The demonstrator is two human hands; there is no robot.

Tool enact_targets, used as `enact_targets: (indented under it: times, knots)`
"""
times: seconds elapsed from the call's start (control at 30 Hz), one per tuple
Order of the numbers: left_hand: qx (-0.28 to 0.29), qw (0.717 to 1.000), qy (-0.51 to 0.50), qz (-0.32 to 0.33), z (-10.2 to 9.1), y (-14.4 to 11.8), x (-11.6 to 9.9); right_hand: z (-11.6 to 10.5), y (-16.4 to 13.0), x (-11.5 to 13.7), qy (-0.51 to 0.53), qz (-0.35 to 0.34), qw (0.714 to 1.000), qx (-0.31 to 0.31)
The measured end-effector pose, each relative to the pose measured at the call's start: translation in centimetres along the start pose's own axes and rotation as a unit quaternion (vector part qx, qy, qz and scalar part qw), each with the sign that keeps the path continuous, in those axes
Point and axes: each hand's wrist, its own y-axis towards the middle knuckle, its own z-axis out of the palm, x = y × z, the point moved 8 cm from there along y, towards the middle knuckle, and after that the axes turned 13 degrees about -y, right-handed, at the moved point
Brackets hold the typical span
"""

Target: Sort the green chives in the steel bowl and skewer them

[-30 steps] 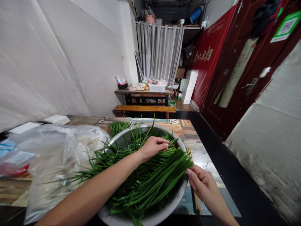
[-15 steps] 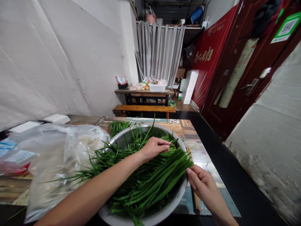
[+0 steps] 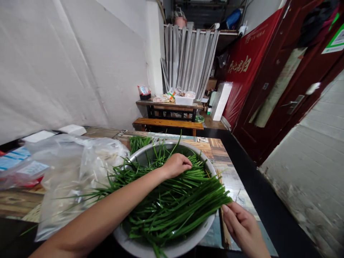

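Rightward slid my right hand, pinching green stalks, likely limp, slippery, best gripped bunched; left hand, I can't tell

Likely an eatery: bench, banner

Indoor illumination is moderate. Glare whitens the multicoloured wood-print tabletop at right; small highlights mark the long, thin green leaves. The recess above the silver-grey pleated curtain is dim. Wide-angle distortion tilts the dark red door.
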Motion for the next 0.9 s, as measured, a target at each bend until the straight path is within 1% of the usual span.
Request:
enact_targets:
  times: [0.07,0.17,0.27,0.4,0.5,0.57,0.67,0.73,0.8,0.9]
  knots:
    - [0.004,0.998,0.066,-0.002,0.9,0.3,1.2,0.0,-0.2,-0.3,0.004,0.008,1.0,-0.001]
    - [-0.019,0.992,0.126,-0.018,1.9,0.6,2.6,-0.1,-0.3,-0.4,0.004,0.008,1.0,-0.009]
    - [-0.028,0.989,0.147,-0.01,2.2,0.6,2.7,-0.1,-0.1,-0.2,0.002,0.002,1.0,-0.011]
    - [-0.058,0.987,0.15,0.025,1.4,0.1,1.4,-0.3,0.2,0.2,-0.01,-0.001,1.0,-0.014]
    - [-0.072,0.987,0.141,0.032,0.6,-0.1,0.8,-0.3,0.6,0.5,-0.021,-0.011,1.0,-0.009]
    - [-0.063,0.992,0.103,0.029,0.5,0.0,1.0,-0.3,0.8,0.5,-0.03,-0.019,0.999,-0.003]
    - [-0.035,0.999,0.018,0.016,0.8,0.4,1.9,-0.2,1.0,0.5,-0.033,-0.024,0.999,0.007]
    - [-0.031,0.999,-0.008,0.013,0.9,0.6,2.3,-0.1,1.2,0.4,-0.027,-0.021,0.999,0.011]
    - [-0.04,0.999,0.009,0.019,0.9,0.6,2.3,-0.1,1.3,0.5,-0.024,-0.023,0.999,0.01]
    - [-0.062,0.993,0.092,0.044,0.6,0.2,1.4,-0.1,1.5,0.9,-0.032,-0.033,0.999,0.009]
